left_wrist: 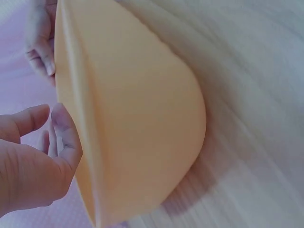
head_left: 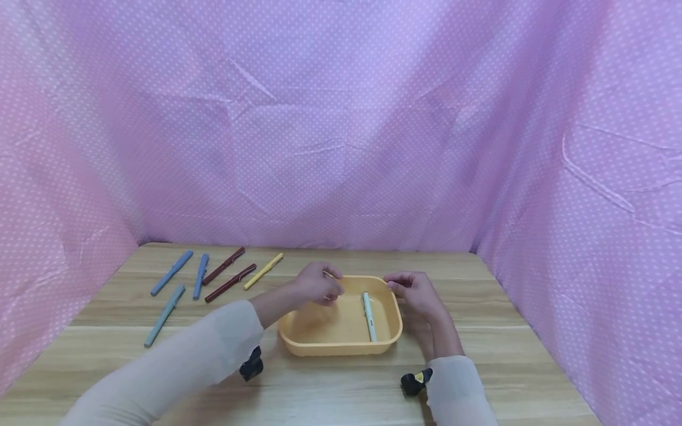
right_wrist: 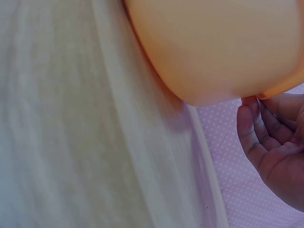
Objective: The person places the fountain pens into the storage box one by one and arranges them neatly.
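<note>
A shallow yellow-orange tray point(head_left: 341, 349) with rounded corners rests on the table. Inside it, toward the right, lies a pale mint pen point(head_left: 370, 318) with a clip. My left hand point(head_left: 318, 284) hovers over the tray's left part, fingers loosely bent. In the left wrist view a gap shows between the thumb and fingers of that hand point(left_wrist: 45, 161), with nothing in it. At the far right corner, my right hand point(head_left: 420, 294) pinches the tray's rim. The right wrist view shows the fingertips of this hand point(right_wrist: 280, 142) right at the rim's edge.
On the table's left side lie two blue pens point(head_left: 171, 273), two dark red pens point(head_left: 230, 283), a yellow pen point(head_left: 263, 271) and a grey-green pen point(head_left: 164, 316). Pink dotted cloth point(head_left: 330, 148) hangs behind the wooden table point(head_left: 479, 331) and along both sides.
</note>
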`<state>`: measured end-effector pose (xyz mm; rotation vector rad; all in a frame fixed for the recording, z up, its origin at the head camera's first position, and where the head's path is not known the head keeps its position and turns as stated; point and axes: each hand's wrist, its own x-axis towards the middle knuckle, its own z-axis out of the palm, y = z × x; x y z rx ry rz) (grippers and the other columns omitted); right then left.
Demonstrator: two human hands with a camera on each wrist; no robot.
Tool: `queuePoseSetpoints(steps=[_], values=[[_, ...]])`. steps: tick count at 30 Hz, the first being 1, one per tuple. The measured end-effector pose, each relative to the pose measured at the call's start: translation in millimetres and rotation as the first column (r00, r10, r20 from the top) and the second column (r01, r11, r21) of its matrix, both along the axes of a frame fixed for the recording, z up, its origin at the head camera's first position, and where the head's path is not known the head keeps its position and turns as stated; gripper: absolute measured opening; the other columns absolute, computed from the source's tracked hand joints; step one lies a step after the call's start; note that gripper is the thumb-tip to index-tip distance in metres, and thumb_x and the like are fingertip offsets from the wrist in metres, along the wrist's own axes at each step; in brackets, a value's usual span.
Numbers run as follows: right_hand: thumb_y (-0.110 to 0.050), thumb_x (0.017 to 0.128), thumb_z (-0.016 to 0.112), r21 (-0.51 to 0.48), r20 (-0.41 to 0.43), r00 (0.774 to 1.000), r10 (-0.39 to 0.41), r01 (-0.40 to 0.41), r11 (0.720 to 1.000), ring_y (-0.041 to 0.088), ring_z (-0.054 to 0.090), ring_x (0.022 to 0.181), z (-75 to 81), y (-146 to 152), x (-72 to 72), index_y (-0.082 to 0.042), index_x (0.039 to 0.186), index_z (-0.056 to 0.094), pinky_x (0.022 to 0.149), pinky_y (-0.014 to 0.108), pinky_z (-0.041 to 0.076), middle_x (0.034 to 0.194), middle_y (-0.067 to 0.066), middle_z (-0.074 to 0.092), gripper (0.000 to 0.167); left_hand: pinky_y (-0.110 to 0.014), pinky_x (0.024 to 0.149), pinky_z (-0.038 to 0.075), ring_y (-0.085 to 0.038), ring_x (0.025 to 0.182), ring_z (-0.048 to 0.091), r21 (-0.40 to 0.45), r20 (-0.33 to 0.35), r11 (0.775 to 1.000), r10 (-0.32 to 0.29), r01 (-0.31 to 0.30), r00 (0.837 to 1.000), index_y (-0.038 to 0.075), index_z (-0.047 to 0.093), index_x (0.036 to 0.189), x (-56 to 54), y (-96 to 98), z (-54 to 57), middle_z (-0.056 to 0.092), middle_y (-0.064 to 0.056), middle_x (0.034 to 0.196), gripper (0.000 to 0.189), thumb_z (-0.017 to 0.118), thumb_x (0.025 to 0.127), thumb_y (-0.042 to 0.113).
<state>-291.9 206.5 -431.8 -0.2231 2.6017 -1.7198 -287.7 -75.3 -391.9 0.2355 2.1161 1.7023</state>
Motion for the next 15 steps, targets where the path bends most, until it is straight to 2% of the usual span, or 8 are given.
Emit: queuePoseSetpoints(steps=[5,12,15], values=[[-0.004,0.1,0.065,0.003,-0.001,1.0,-0.007,0.007,1.0,0.024,0.072,0.098,0.8,-0.4,1.7,0.006,0.115,0.072,0.084,0.028,0.06,0.108,0.016,0.074,0.02,-0.04,0.083,0.063,-0.026,0.088,0.067,-0.03,-0.018,0.999,0.033,-0.034,0.999,-0.005,0.054,0.128,0.2,-13.6,9.0,0.069,-0.015,0.105,0.04,0.07,0.091,-0.003],[-0.004,0.1,0.064,0.015,-0.002,1.0,-0.001,0.001,1.0,0.023,0.071,0.097,0.8,0.5,6.3,0.005,0.115,0.072,0.083,0.027,0.06,0.107,0.016,0.074,0.019,-0.046,0.091,0.06,-0.038,0.105,0.066,-0.044,-0.011,0.995,0.09,-0.09,0.996,-0.004,0.054,0.132,-1.3,-31.1,14.5,0.068,-0.016,0.109,0.044,0.071,0.091,-0.001],[-0.005,0.1,0.064,0.008,-0.004,1.0,0.007,-0.007,1.0,0.025,0.071,0.098,0.2,0.8,8.0,0.006,0.115,0.072,0.083,0.027,0.061,0.108,0.017,0.074,0.02,-0.048,0.094,0.059,-0.041,0.11,0.064,-0.052,-0.027,0.994,0.094,-0.096,0.995,-0.003,0.054,0.132,-1.8,-38.7,16.5,0.069,-0.016,0.111,0.044,0.071,0.091,0.0]])
